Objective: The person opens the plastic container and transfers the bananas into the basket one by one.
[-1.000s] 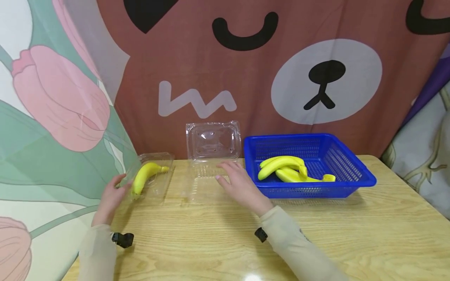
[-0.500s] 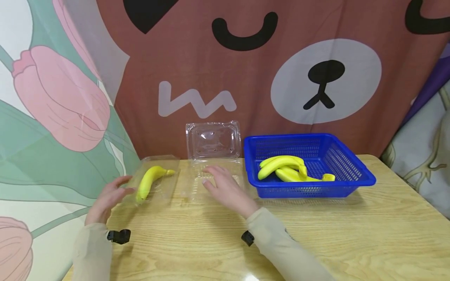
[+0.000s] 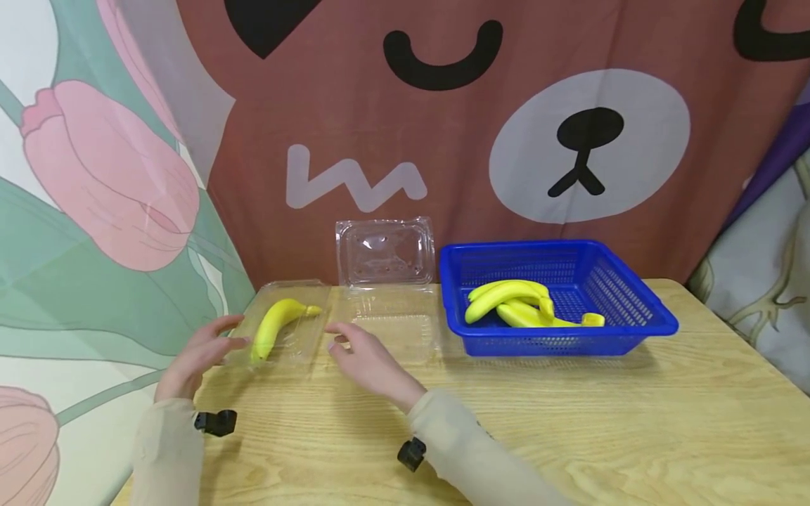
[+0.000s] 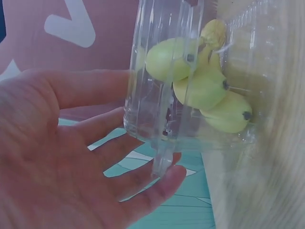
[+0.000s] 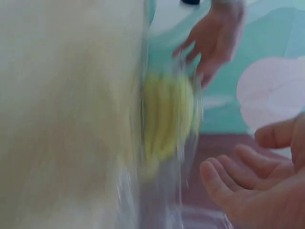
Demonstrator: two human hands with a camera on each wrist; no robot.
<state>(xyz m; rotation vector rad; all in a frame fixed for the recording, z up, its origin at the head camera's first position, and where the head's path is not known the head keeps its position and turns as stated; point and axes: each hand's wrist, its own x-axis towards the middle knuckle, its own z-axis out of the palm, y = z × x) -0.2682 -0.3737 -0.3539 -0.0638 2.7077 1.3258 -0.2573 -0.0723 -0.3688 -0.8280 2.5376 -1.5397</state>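
Observation:
A clear plastic clamshell box point(image 3: 297, 355) with a bunch of bananas point(image 3: 276, 327) inside lies at the left of the table, its lid down. My left hand point(image 3: 199, 355) is at the box's left side, thumb and fingertips right at the wall. The left wrist view shows those fingers point(image 4: 95, 86) extended along the clear plastic, the dark banana tips point(image 4: 228, 112) facing the camera. To the right of the same box is my right hand point(image 3: 370, 362), fingers loosely bent and holding nothing. The right wrist view, blurred, shows these fingers point(image 5: 238, 176) apart from the box.
Behind my right hand a second clear clamshell point(image 3: 386, 256) stands with its lid up and no fruit in it. A blue plastic basket point(image 3: 569, 344) with more bananas point(image 3: 509, 299) sits at the right. Printed cloth point(image 3: 354, 105) hangs behind the wooden table point(image 3: 569, 422).
My right hand has moved left, from over the open clamshell to beside the banana box. The banana box has shifted slightly right and toward me, with my left hand staying at its side.

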